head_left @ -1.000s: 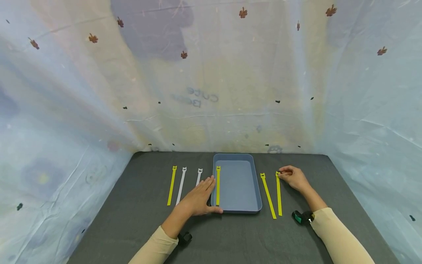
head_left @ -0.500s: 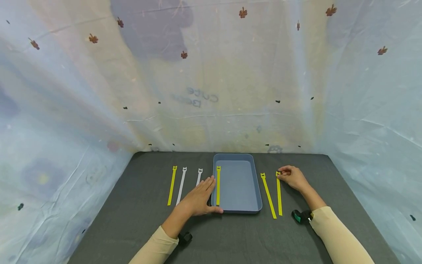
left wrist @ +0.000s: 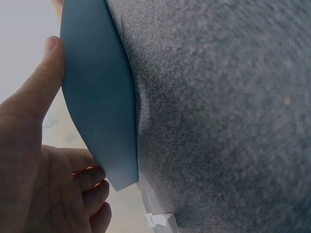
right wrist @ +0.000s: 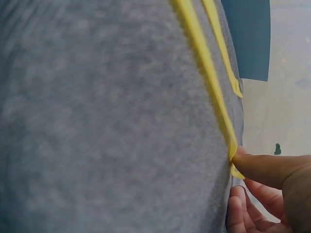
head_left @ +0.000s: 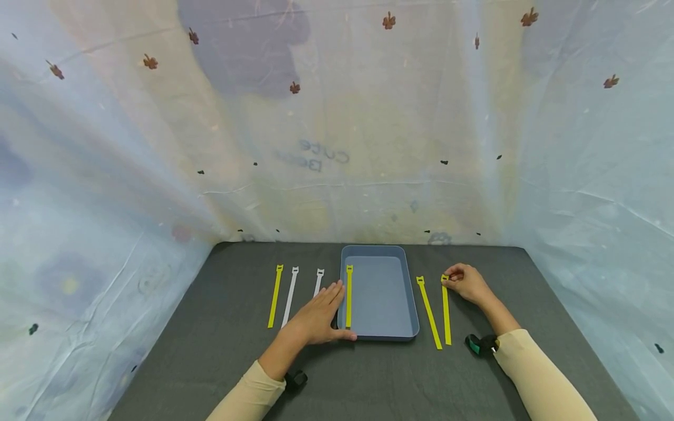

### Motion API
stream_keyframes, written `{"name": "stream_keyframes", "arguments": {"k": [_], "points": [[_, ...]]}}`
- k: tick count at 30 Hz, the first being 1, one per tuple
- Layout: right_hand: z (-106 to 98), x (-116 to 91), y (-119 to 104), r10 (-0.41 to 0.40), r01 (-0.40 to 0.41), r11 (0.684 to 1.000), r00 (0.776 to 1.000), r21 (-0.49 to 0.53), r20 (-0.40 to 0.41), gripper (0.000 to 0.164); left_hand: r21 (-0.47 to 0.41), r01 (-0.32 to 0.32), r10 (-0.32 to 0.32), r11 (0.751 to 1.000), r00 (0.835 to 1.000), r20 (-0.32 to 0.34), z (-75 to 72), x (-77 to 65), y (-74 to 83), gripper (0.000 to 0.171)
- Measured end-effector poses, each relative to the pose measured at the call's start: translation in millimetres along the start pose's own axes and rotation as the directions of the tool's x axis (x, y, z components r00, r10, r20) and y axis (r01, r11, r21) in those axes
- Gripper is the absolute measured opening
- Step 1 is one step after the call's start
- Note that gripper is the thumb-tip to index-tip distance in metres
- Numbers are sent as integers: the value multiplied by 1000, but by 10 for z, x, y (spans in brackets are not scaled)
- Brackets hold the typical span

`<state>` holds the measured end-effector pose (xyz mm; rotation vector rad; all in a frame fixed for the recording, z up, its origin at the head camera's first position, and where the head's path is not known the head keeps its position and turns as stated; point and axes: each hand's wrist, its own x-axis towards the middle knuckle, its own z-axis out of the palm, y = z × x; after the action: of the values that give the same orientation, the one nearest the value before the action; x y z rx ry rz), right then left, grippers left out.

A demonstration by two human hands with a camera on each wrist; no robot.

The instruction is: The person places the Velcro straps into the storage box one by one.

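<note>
Right hand (head_left: 470, 285) pinches a yellow strap (head_left: 446, 313) between fingertips; left hand (head_left: 316, 318), fingers straight, thumb spread, touches the blue tray (head_left: 384, 298).

Tray (head_left: 383, 298) just below centre looks like smooth matt plastic. Yellow straps (head_left: 430, 314) and the white straps (head_left: 289, 295) left of it seem to be matt fabric. Worktop (head_left: 379, 380) along the bottom looks like woven cloth, kinda rough. Sheet (head_left: 368, 117) up top's creased, slightly glossy plastic, I'd say. Sleeves (head_left: 544, 374): smooth matt cloth.
</note>
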<state>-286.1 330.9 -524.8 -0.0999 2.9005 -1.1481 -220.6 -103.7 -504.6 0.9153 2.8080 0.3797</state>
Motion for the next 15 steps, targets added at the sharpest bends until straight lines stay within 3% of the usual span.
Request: {"name": "stream_keyframes", "arguments": {"k": [15], "points": [[4, 5, 46, -7, 8, 1000, 998, 29, -55, 17, -18, 7, -6, 1000, 1000, 4, 18, 14, -16, 121]]}}
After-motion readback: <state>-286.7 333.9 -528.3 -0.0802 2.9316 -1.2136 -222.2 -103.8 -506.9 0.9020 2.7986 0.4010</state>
